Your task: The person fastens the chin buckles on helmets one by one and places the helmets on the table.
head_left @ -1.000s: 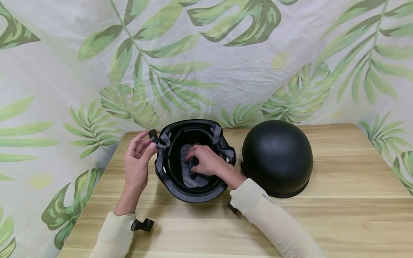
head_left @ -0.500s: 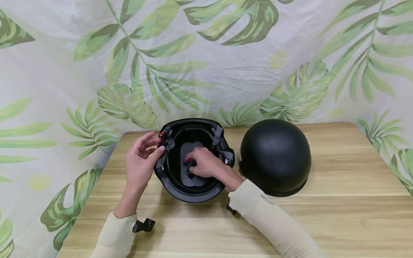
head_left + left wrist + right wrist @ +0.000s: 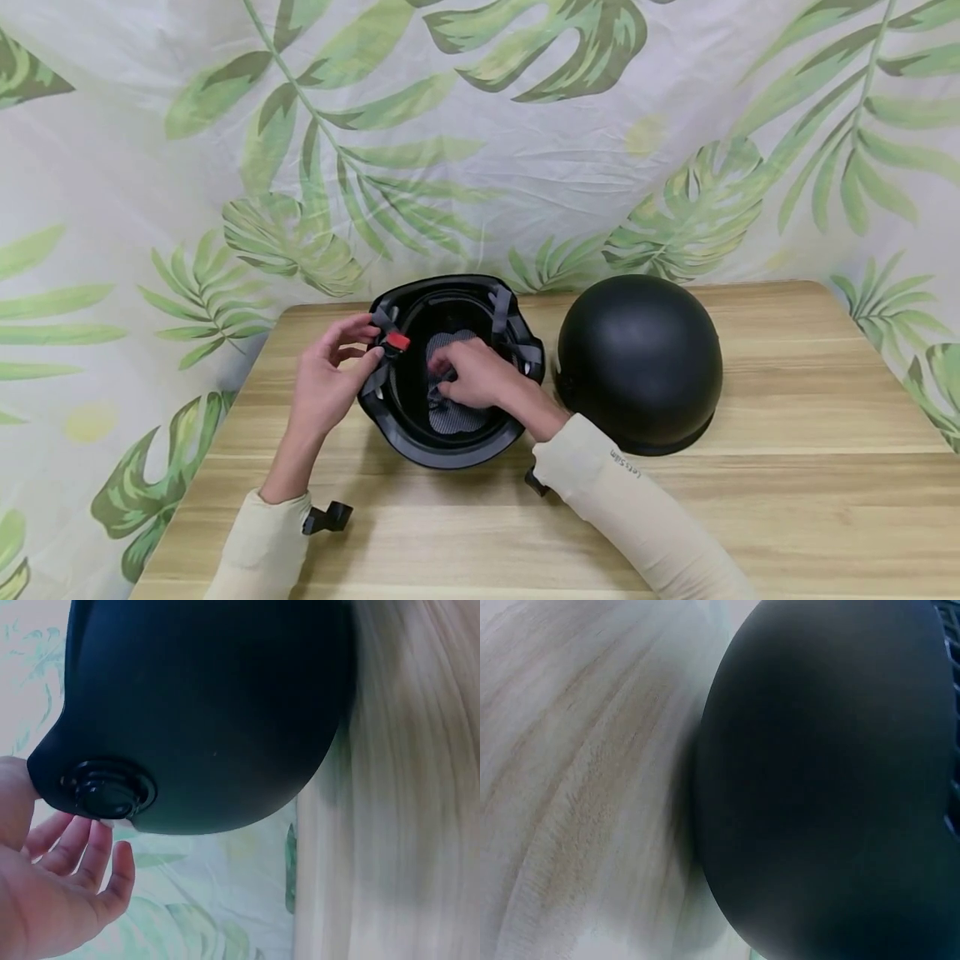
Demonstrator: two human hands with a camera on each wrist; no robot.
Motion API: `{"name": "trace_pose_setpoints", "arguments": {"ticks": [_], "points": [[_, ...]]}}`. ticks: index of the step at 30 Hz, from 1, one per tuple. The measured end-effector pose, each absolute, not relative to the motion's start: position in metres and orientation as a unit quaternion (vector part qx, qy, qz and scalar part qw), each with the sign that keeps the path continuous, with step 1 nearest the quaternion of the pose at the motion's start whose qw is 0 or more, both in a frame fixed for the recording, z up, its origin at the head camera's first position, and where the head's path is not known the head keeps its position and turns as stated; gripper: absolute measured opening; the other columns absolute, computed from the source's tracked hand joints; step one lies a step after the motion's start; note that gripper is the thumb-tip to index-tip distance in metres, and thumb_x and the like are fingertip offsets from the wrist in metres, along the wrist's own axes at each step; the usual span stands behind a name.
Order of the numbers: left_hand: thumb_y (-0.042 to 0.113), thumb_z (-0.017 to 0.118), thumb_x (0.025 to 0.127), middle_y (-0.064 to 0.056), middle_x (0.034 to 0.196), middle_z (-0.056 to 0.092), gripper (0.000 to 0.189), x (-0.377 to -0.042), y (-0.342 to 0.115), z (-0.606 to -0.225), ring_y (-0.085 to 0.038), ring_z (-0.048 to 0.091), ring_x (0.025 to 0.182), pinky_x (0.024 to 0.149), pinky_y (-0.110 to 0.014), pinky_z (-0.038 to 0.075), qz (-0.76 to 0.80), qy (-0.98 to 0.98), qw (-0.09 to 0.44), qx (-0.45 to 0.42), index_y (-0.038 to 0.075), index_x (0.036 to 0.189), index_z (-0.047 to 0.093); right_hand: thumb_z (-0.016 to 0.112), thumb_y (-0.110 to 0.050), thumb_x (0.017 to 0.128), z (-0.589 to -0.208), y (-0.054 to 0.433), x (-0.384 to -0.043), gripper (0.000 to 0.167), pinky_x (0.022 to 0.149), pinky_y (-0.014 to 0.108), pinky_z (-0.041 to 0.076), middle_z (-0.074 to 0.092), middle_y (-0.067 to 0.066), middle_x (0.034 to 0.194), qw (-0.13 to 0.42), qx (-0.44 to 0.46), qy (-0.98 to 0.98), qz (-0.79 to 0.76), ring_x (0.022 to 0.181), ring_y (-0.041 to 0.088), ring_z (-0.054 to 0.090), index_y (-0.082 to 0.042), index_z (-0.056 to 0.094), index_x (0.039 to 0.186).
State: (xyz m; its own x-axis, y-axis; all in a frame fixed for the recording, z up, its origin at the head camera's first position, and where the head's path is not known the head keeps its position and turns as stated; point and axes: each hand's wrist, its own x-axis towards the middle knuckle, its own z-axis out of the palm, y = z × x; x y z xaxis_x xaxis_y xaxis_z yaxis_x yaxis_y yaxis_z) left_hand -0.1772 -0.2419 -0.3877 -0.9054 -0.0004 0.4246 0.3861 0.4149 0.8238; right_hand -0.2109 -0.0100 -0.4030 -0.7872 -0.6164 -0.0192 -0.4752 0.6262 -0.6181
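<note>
A black helmet (image 3: 442,458) lies upside down on the table, its hollow facing up, with grey straps (image 3: 501,312) along its rim and a striped grey pad (image 3: 457,423) inside. At its left rim my left hand (image 3: 330,375) pinches a black buckle with a red part (image 3: 397,341) between thumb and fingers. Inside the hollow, my right hand (image 3: 476,375) has its fingers bent round a dark strap piece (image 3: 439,397), mostly hidden by the fingers. In the left wrist view the helmet's shell (image 3: 217,712) shows a round knob (image 3: 109,791) near the left fingers.
A second black helmet (image 3: 641,358) sits dome up to the right, near the right forearm. The wooden table (image 3: 817,400) runs to a leaf-patterned cloth (image 3: 555,167) at the back. Small black mounts (image 3: 327,518) stick out from the wrists.
My left hand has moved slightly right toward the helmet's inside, and the buckle's red part has turned into view. The right hand has stayed inside the helmet with little movement.
</note>
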Motion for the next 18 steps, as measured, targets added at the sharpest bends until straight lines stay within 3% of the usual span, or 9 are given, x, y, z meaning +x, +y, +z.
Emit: {"name": "trace_pose_setpoints", "arguments": {"ticks": [6, 14, 18], "points": [[-0.001, 0.083, 0.089, -0.018, 0.114, 0.078, 0.042, -0.1767, -0.2450, -0.3864, -0.003, 0.067, 0.101, 0.085, -0.018, 0.056, -0.465, -0.855, 0.185, -0.137, 0.006, 0.129, 0.074, 0.068, -0.017, 0.102, -0.4031, -0.0119, -0.2104, 0.027, 0.107, 0.039, 0.054, 0.074, 0.005, 0.127, 0.107, -0.315, 0.893, -0.303, 0.125, 0.022, 0.065, -0.013, 0.077, 0.128], [-0.009, 0.077, 0.085, -0.012, 0.110, 0.079, 0.045, -0.1732, -0.2464, -0.3857, -0.025, 0.069, 0.099, 0.083, -0.029, 0.052, -0.342, -0.896, 0.219, -0.179, 0.009, 0.127, 0.077, 0.061, -0.019, 0.104, -0.4007, -0.0133, -0.2067, 0.028, 0.098, 0.038, 0.052, 0.075, 0.004, 0.121, 0.083, -0.316, 0.887, -0.326, 0.116, 0.022, 0.063, -0.016, 0.079, 0.126], [-0.011, 0.076, 0.084, -0.011, 0.109, 0.078, 0.044, -0.1726, -0.2461, -0.3848, -0.025, 0.067, 0.096, 0.080, -0.022, 0.046, -0.331, -0.896, 0.222, -0.196, 0.010, 0.123, 0.079, 0.059, -0.018, 0.104, -0.3992, -0.0130, -0.2049, 0.028, 0.094, 0.033, 0.052, 0.078, 0.001, 0.116, 0.071, -0.305, 0.880, -0.358, 0.107, 0.018, 0.066, -0.015, 0.080, 0.122]]}}
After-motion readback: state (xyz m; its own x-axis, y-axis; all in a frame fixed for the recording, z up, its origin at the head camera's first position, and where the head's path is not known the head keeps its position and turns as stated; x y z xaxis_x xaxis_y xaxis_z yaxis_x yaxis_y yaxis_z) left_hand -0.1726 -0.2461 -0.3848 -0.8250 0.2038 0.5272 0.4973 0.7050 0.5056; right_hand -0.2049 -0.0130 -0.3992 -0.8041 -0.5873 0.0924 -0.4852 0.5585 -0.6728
